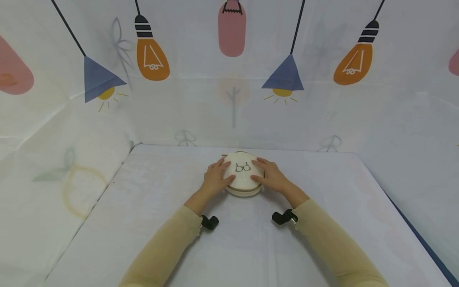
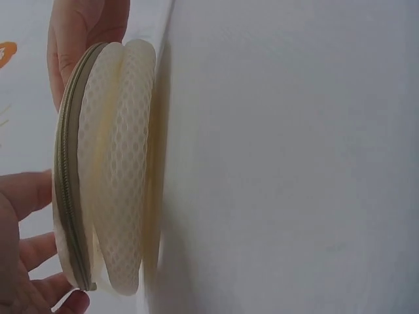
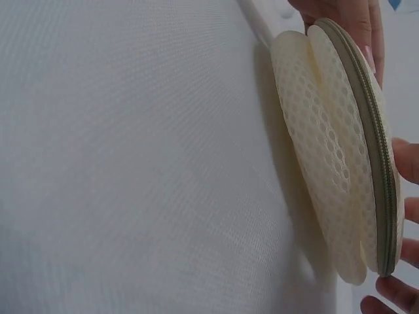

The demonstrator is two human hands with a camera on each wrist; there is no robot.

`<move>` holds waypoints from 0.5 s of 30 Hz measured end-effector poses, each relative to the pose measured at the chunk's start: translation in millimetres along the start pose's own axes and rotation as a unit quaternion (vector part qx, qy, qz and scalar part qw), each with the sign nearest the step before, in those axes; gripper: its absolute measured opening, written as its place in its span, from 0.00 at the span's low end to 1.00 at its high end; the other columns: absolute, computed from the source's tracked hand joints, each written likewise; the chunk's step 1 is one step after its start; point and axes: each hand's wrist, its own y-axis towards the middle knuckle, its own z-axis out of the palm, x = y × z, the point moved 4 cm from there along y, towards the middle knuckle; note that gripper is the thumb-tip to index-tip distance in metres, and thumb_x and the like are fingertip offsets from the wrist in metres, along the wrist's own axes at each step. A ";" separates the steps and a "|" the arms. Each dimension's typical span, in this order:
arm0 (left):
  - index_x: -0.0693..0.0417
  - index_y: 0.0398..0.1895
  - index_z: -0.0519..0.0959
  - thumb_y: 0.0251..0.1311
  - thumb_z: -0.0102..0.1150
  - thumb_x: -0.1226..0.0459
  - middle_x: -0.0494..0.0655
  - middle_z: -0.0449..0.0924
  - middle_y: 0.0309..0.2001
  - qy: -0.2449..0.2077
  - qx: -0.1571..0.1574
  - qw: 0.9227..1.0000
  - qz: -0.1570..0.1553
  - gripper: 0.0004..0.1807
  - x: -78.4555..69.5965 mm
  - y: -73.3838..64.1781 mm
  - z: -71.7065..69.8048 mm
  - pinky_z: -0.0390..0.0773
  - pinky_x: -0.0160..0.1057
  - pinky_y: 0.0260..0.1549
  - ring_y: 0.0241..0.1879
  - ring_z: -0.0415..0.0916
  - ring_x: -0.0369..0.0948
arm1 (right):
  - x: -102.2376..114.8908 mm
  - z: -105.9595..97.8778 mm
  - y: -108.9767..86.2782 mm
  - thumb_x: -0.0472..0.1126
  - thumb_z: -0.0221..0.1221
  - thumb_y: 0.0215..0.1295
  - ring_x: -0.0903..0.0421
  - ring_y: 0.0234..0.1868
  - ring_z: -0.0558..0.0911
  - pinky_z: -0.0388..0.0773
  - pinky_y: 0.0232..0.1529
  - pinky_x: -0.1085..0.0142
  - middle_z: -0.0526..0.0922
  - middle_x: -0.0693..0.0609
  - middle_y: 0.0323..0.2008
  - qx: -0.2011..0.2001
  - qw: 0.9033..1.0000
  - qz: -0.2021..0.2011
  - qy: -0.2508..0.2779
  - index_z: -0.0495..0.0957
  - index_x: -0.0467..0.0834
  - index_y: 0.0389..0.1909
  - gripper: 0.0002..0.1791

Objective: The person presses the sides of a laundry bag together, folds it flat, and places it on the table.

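A round cream mesh bag (image 1: 241, 179) with a line drawing resembling glasses on its top lies on the white table, squashed flat. In the left wrist view an olive zipper (image 2: 67, 163) runs round its upper rim, above bulging honeycomb mesh sides (image 3: 314, 124). My left hand (image 1: 215, 177) rests on the left of the top with spread fingers, thumb toward me. On the opposite side, my right hand (image 1: 273, 176) lies likewise, fingertips on the top near the drawing. Some fingers reach past the far rim in both wrist views.
The white tabletop (image 1: 236, 239) meets a pale wall covering (image 1: 201, 107) printed with lamps and bulbs just behind the bag. Black wrist-camera mounts (image 1: 283, 217) hang at both sleeve cuffs, above the table.
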 end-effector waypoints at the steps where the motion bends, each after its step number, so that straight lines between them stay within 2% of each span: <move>1: 0.52 0.75 0.64 0.68 0.59 0.48 0.56 0.52 0.78 0.011 0.008 1.000 0.006 0.36 0.1 -0.1 0.0 0.59 0.68 0.63 0.73 0.51 0.62 | -0.1 -0.1 -0.4 0.55 0.61 0.69 0.33 0.73 0.57 0.55 0.71 0.38 0.56 0.39 0.76 0.000 1.000 0.002 -0.003 0.63 0.44 0.75 0.38; 6: 0.50 0.77 0.61 0.68 0.59 0.47 0.56 0.50 0.79 0.044 0.038 0.998 0.022 0.38 3.1 -0.4 -1.2 0.59 0.69 0.62 0.73 0.50 0.62 | -1.0 0.1 -1.2 0.58 0.60 0.69 0.34 0.72 0.58 0.58 0.69 0.38 0.57 0.39 0.76 0.004 1.000 0.010 -0.022 0.63 0.46 0.75 0.39; 15: 0.49 0.77 0.62 0.69 0.59 0.50 0.55 0.50 0.79 0.040 0.073 0.996 0.015 0.36 4.3 -0.2 -3.1 0.60 0.69 0.61 0.73 0.52 0.62 | -2.2 2.2 -0.5 0.59 0.60 0.68 0.35 0.72 0.57 0.58 0.69 0.38 0.57 0.39 0.76 0.025 0.999 0.028 -0.020 0.63 0.45 0.75 0.40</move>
